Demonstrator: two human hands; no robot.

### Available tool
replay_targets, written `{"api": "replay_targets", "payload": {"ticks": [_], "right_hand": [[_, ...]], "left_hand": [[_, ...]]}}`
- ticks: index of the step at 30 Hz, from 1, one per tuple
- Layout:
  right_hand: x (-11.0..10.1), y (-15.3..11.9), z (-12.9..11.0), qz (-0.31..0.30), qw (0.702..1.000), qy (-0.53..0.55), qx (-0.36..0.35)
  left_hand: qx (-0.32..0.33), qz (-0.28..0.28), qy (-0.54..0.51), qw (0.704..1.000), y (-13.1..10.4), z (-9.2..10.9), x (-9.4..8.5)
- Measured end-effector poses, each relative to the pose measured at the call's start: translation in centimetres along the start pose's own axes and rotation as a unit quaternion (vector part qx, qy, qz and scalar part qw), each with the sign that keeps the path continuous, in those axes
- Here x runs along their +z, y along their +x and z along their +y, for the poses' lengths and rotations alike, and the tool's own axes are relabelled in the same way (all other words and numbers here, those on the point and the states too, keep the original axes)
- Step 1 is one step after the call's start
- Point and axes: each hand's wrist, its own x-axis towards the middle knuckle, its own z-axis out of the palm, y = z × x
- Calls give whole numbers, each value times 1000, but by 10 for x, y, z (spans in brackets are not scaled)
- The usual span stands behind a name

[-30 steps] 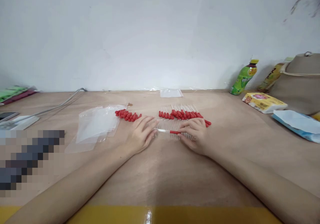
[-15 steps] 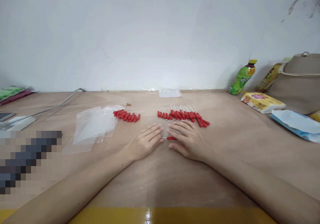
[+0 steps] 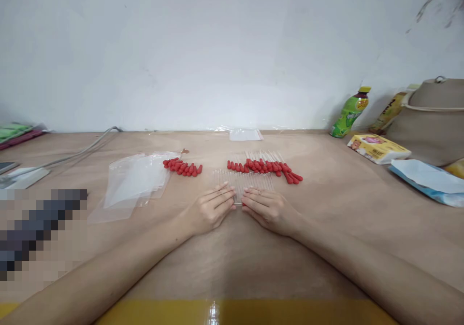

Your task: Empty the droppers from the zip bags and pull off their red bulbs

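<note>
A wide wooden table [image 3: 232, 262] fills the view, seen from above by the person seated at it, with a pale wall behind. All places below are given from the row of clear tubes [image 3: 242, 180] lying side by side near the table's middle.

Far to the right of the tubes stand a tan bag [image 3: 431, 117], a green bottle [image 3: 350, 112] and a yellow box [image 3: 379, 147]. To the left of the tubes lies a loose stack of clear plastic bags [image 3: 136, 180]. Just behind the tubes sits a line of finished droppers with red bulbs [image 3: 263, 166]; behind and to the left, a small heap of loose red bulbs [image 3: 183, 167].

At the near edge of the tubes, the left hand [image 3: 212, 209] and the right hand [image 3: 268, 209] meet, fingertips almost touching. Between them is one tube with a red bulb [image 3: 243, 203], mostly hidden. Both hands rest palm down with fingers curled gently, pinching its two ends; how firm the grip is cannot be told.

To seat a bulb well, it likely helps to hold the tube steady close to its end, push the bulb straight along the tube's line without bending it, and keep the wrists clear of the row so no tube rolls away.
</note>
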Motion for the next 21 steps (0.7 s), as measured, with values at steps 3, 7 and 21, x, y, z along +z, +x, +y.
{"api": "replay_targets", "payload": {"ticks": [3,7,21], "right_hand": [[-1,-1,1,1,1000,2,-10],[-2,-3,3,3,999,-9,-35],[-17,0,9,-16,993,-50,-103]], "left_hand": [[-6,-1,-14,1000,-2,0,0],[-17,3,-26,1000,-4,-1,1],[-53,8,-66,996,-7,-2,2]]}}
